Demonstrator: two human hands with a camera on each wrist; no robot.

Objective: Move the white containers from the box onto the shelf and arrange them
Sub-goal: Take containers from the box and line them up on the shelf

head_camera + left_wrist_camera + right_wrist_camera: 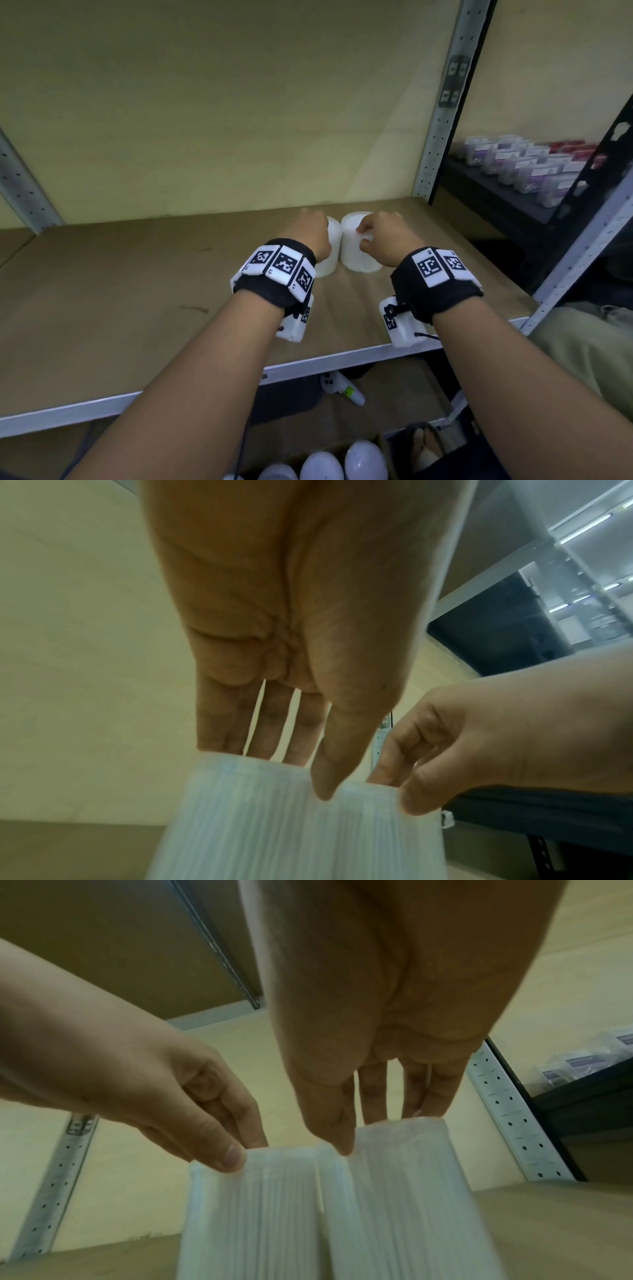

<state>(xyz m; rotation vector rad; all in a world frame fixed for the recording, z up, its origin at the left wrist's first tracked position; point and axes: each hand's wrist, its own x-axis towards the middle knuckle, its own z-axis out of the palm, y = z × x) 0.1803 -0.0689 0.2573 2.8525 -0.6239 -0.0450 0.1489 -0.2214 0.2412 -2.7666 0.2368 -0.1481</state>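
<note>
Two white ribbed containers stand upright and touching near the back right of the wooden shelf (137, 308). My left hand (313, 229) grips the top of the left container (325, 269), fingers over its rim and thumb on its near side. My right hand (380, 233) holds the top of the right container (352, 251) the same way. In the left wrist view, my left hand (294, 775) clasps the left container (246, 818). In the right wrist view, my right hand (377, 1133) clasps the right container (404, 1191). More white containers (322, 466) sit in the box (385, 448) below.
A perforated metal post (442, 113) stands at the shelf's back right corner. Beyond it, a black shelf holds several small packets (531, 164). A white handheld device (342, 389) lies under the shelf. The shelf's left half is bare board.
</note>
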